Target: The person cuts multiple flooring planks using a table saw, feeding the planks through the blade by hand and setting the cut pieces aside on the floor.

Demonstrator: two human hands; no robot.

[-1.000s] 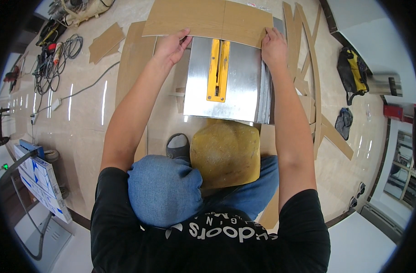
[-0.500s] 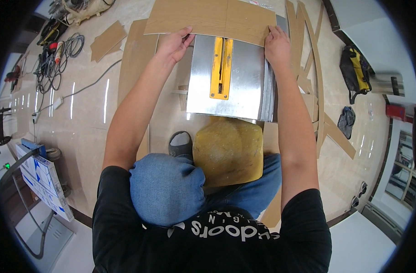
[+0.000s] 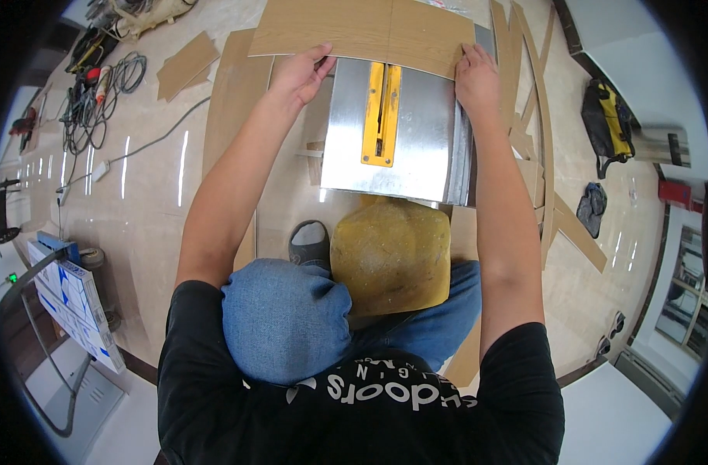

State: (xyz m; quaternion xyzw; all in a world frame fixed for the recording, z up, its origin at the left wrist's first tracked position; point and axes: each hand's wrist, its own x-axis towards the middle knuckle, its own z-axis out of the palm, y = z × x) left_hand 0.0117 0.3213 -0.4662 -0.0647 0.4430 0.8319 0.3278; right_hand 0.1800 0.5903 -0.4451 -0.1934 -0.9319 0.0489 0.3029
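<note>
A wood-grain board [image 3: 362,32] lies across the far part of a shiny metal saw table [image 3: 427,139], its lighter near edge toward me. My left hand [image 3: 304,75] grips that edge toward its left end, thumb and fingers closed on it. At the board's right end, my right hand [image 3: 478,77] has its fingers bent over the edge, closed on it beside the saw table's right side. A yellow slotted insert plate [image 3: 379,116] runs lengthwise in the metal top between my hands, its far end meeting the board. Whatever sits under the board is hidden.
A worn yellow block-shaped object [image 3: 390,260] stands between my legs and the saw table. Long board strips [image 3: 536,116] lie on the right, near a black-and-yellow bag [image 3: 608,124]. Coiled cables [image 3: 98,101] and board offcuts [image 3: 185,66] lie on the left floor.
</note>
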